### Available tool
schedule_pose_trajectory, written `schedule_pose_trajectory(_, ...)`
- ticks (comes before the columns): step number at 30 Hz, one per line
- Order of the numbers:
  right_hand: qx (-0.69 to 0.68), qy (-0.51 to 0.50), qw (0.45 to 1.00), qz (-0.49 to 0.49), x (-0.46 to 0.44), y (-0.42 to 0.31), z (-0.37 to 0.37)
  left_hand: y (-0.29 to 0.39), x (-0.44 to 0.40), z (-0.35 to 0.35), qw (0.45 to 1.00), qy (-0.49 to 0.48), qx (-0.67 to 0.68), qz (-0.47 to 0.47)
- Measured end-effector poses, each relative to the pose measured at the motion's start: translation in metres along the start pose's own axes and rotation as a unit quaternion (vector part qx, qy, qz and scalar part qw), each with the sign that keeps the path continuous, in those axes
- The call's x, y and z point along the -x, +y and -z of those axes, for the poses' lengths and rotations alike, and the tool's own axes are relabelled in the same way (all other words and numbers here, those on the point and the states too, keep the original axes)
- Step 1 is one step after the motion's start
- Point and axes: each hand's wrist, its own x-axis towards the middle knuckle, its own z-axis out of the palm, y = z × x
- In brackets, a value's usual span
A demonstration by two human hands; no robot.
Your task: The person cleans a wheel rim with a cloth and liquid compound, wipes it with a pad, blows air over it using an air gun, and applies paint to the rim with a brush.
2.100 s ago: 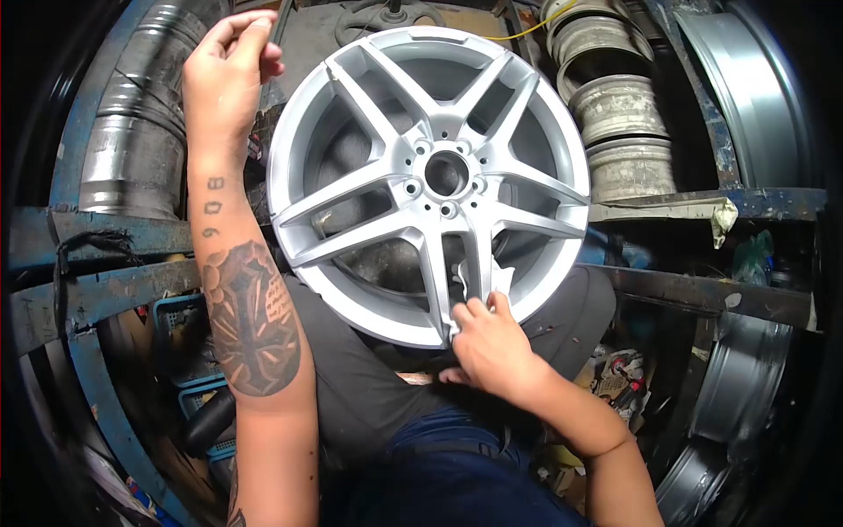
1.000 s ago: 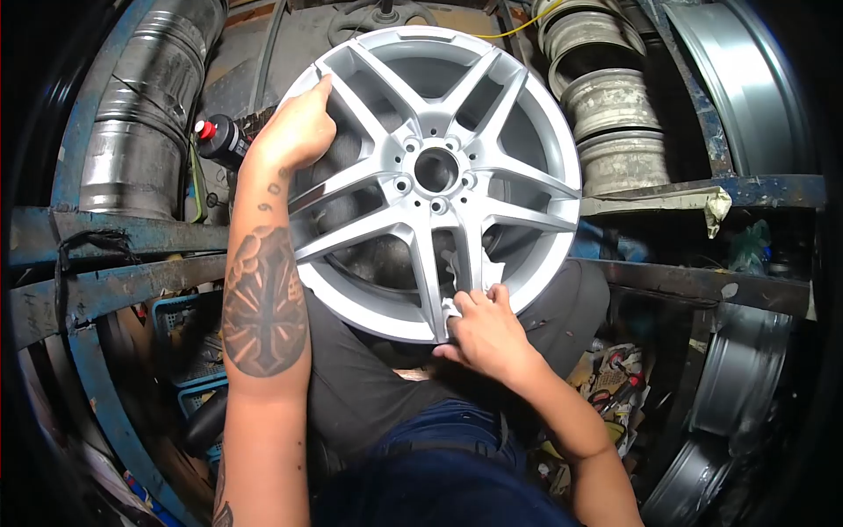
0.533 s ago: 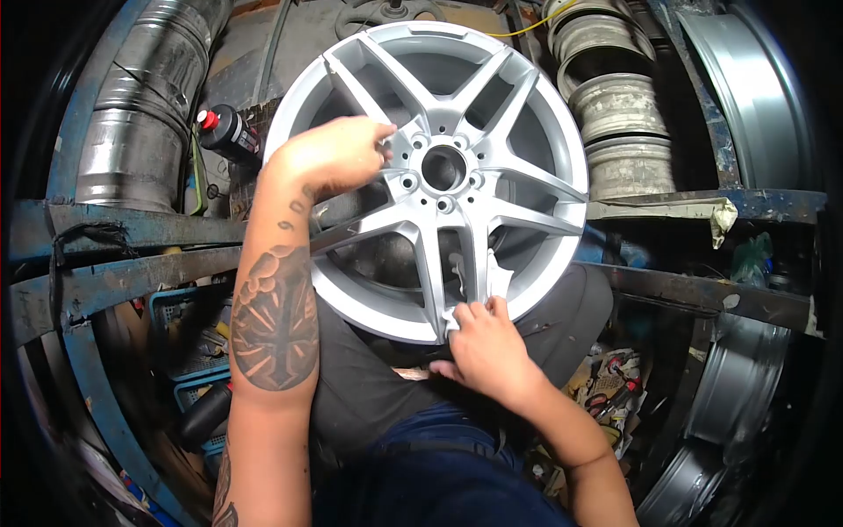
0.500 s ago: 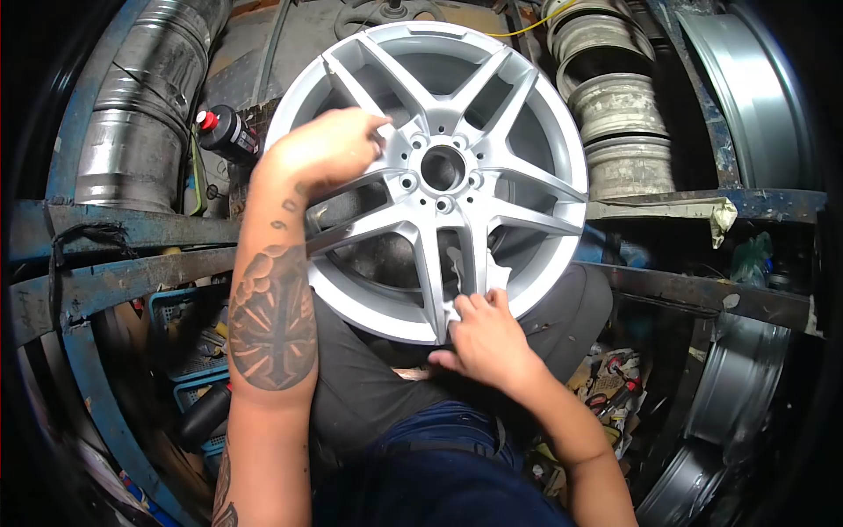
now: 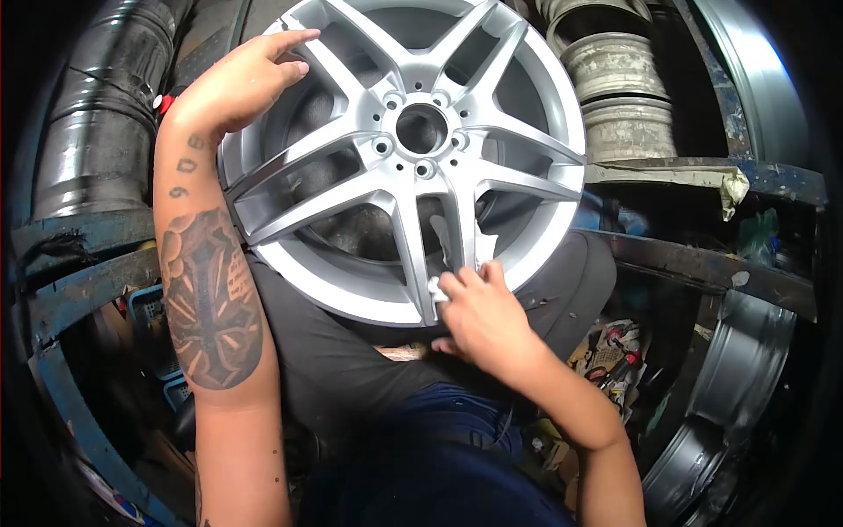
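A silver alloy wheel (image 5: 406, 233) with paired spokes rests face up over my lap, its front edge above my thighs. My left hand (image 5: 250, 77) lies at the wheel's upper left rim, index finger stretched out near the outer end of a spoke and the thumb apart. Nothing shows in that hand. Down at the lower spokes, my right hand (image 5: 487, 314) pinches a white cloth (image 5: 486, 249), partly hidden behind the fingers and showing through the gap beside a spoke.
Stacked bare rims (image 5: 619, 88) stand at the back right, with metallic barrels (image 5: 105, 123) at the left. A blue metal frame (image 5: 83, 237) runs along both sides. A red cap (image 5: 159, 104) peeks out behind my left wrist. Scissors and scraps (image 5: 615, 360) lie low at the right.
My left hand has gone from a spoke near the hub out to the upper left rim. The wheel sits higher and further left in view. My right hand keeps the cloth at the lower spokes.
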Motion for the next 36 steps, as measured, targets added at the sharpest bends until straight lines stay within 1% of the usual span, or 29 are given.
schedule_pose_trajectory(2,0.056,-0.022,0.998,0.002,0.011,-0.015,0.006,0.006,-0.001,0.002,0.999,-0.026,0.024,0.023)
schedule_pose_trajectory(4,-0.032,-0.003,0.999,-0.016,0.002,0.001,0.004,0.004,-0.001,0.002,0.996,-0.067,0.06,0.013)
schedule_pose_trajectory(5,0.026,0.011,0.999,-0.016,-0.001,0.0,-0.007,0.005,-0.001,0.003,0.995,-0.074,0.061,0.029)
schedule_pose_trajectory(6,0.086,0.032,0.996,-0.016,-0.007,-0.002,-0.01,0.005,-0.001,-0.001,0.996,-0.062,0.066,0.011)
schedule_pose_trajectory(8,0.103,0.019,0.994,-0.009,0.007,-0.017,-0.001,0.004,-0.003,-0.005,0.996,-0.034,0.074,-0.025)
schedule_pose_trajectory(9,0.079,0.034,0.996,-0.004,0.01,-0.017,0.0,0.006,-0.003,-0.005,0.998,-0.033,0.049,-0.026)
schedule_pose_trajectory(12,0.067,0.048,0.997,-0.011,-0.016,0.004,-0.017,0.022,0.006,-0.003,1.0,-0.025,0.006,0.016)
schedule_pose_trajectory(13,0.096,0.047,0.994,-0.002,-0.016,0.003,-0.016,0.015,-0.001,-0.002,0.999,-0.04,0.019,0.0)
schedule_pose_trajectory(15,-0.064,0.028,0.997,0.031,-0.002,0.016,0.009,0.015,-0.003,-0.004,0.999,-0.027,0.014,-0.012)
schedule_pose_trajectory(16,-0.148,0.011,0.988,0.05,0.01,0.023,0.02,0.011,0.001,-0.008,1.0,-0.024,0.016,-0.009)
schedule_pose_trajectory(18,-0.267,0.085,0.958,0.066,0.033,0.041,0.027,0.008,0.004,-0.007,0.999,-0.037,-0.009,-0.03)
schedule_pose_trajectory(19,-0.256,0.105,0.961,-0.012,0.042,0.042,0.04,0.014,0.008,-0.006,0.999,-0.034,-0.005,-0.019)
schedule_pose_trajectory(20,-0.188,0.12,0.971,-0.082,0.05,0.041,0.046,0.02,0.01,-0.006,0.999,-0.03,-0.001,-0.012)
schedule_pose_trajectory(22,-0.132,0.148,0.972,-0.128,0.048,0.036,0.035,0.02,0.005,-0.008,1.0,-0.018,0.003,-0.025)
schedule_pose_trajectory(23,-0.116,0.146,0.978,-0.094,0.04,0.028,0.022,0.019,0.003,-0.008,0.999,-0.013,0.005,-0.031)
schedule_pose_trajectory(24,-0.099,0.144,0.983,-0.06,0.028,0.017,0.006,0.017,0.0,-0.008,0.999,-0.036,0.016,-0.034)
schedule_pose_trajectory(25,-0.038,0.057,0.997,-0.035,0.02,-0.004,-0.009,0.013,-0.004,-0.008,0.997,-0.058,0.026,-0.037)
schedule_pose_trajectory(26,0.051,0.075,0.994,-0.054,0.02,-0.026,-0.018,0.011,-0.006,-0.008,0.996,-0.077,0.034,-0.04)
schedule_pose_trajectory(27,0.021,0.052,0.997,-0.061,0.019,-0.028,-0.01,0.015,-0.003,-0.01,0.996,-0.074,0.039,-0.027)
schedule_pose_trajectory(28,-0.012,0.025,0.997,-0.066,0.018,-0.03,-0.003,0.018,0.001,-0.011,0.998,-0.056,0.01,-0.017)
schedule_pose_trajectory(30,0.01,0.042,0.997,-0.069,0.003,-0.015,-0.008,0.023,0.006,-0.012,0.998,-0.028,-0.033,-0.038)
schedule_pose_trajectory(34,0.149,-0.012,0.988,-0.043,0.004,-0.036,0.0,0.025,0.002,-0.011,0.998,-0.048,-0.013,-0.041)
schedule_pose_trajectory(35,0.122,-0.016,0.991,-0.045,0.0,-0.033,0.001,0.02,0.001,-0.014,0.998,-0.038,-0.02,-0.055)
schedule_pose_trajectory(36,0.136,-0.006,0.989,-0.053,-0.005,-0.03,-0.003,0.022,0.004,-0.013,0.998,-0.038,-0.027,-0.045)
